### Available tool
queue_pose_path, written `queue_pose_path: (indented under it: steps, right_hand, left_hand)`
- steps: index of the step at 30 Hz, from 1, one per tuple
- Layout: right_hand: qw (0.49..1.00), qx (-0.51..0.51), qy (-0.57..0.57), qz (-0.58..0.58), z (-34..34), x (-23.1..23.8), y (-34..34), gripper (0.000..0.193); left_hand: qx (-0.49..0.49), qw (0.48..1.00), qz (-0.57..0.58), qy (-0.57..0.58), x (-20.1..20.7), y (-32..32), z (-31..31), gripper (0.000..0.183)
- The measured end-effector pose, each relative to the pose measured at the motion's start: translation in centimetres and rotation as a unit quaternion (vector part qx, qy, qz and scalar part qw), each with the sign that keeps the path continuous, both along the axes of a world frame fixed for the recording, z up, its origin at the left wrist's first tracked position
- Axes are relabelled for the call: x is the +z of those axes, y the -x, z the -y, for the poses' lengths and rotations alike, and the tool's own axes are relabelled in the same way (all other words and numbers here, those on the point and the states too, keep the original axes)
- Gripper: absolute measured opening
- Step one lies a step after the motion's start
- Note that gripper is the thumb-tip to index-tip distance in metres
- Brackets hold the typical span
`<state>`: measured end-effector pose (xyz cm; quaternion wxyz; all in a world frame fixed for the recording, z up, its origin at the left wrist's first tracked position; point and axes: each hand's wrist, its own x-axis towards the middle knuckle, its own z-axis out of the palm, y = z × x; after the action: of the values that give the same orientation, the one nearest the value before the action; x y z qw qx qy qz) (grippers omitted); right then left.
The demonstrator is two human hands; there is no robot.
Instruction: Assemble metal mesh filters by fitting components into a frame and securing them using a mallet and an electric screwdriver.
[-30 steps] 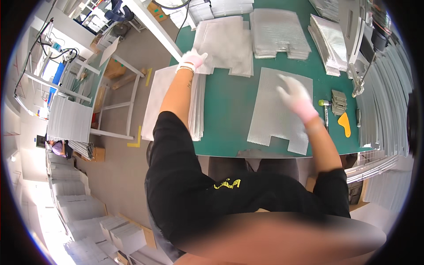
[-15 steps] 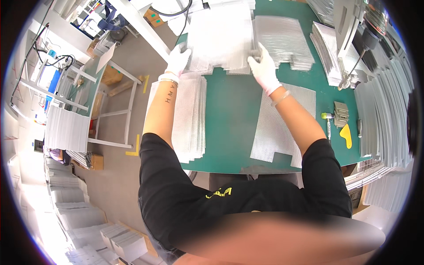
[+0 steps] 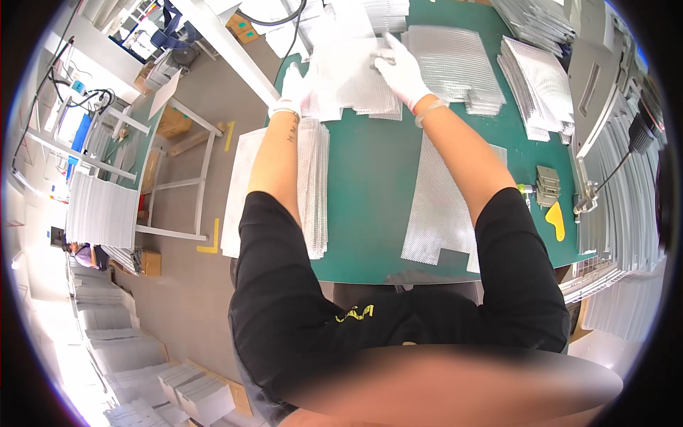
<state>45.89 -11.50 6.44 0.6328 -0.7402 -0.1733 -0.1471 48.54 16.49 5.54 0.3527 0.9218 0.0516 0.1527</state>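
The grip of both gloved hands is closed on one silvery mesh sheet point(image 3: 348, 75): the left hand point(image 3: 295, 84) pinches its left edge, fingers curled narrow, and the right hand point(image 3: 400, 67) pinches near its top right edge, thumb and fingers close together with only the sheet between them. The sheet is at the far side of the green bench point(image 3: 370, 185), lying on or just above a stack of like sheets; I cannot tell whether it is already lifted clear. Taking the bench as the landmark: a tall pile of mesh sheets point(image 3: 313, 192) hangs over its left edge under the left forearm; a single notched mesh sheet point(image 3: 445, 206) lies flat on its near right part, below the right forearm; further stacks of mesh point(image 3: 455, 64) sit along its far edge and far right corner point(image 3: 537, 67); a grey machine frame point(image 3: 597, 107) stands along its right edge; a small block of grey pieces point(image 3: 547, 186) and a yellow scraper point(image 3: 556, 219) lie near its right edge. To handle this well, I judge the two pinches should stay level and well apart so the thin mesh does not sag or crease, and only the top sheet should be separated, since neighbours could cling.
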Motion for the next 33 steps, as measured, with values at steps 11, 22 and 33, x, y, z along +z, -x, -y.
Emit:
queue_pose_path:
  steps: [11,22,33]
  right_hand:
    - [0.999,0.015,0.027,-0.015,12.9,5.0,18.3,0.074]
    - [0.93,-0.208,0.25,-0.171,19.5,-3.5,39.1,0.05]
    - [0.918,-0.219,0.287,-0.166,21.3,-6.7,39.0,0.05]
  left_hand:
    - [-0.181,0.912,0.006,0.369,8.1,19.5,7.5,0.061]
    - [-0.192,0.981,0.01,-0.028,-4.8,35.7,21.3,0.073]
    - [-0.207,0.971,-0.061,-0.107,-7.2,34.5,22.9,0.072]
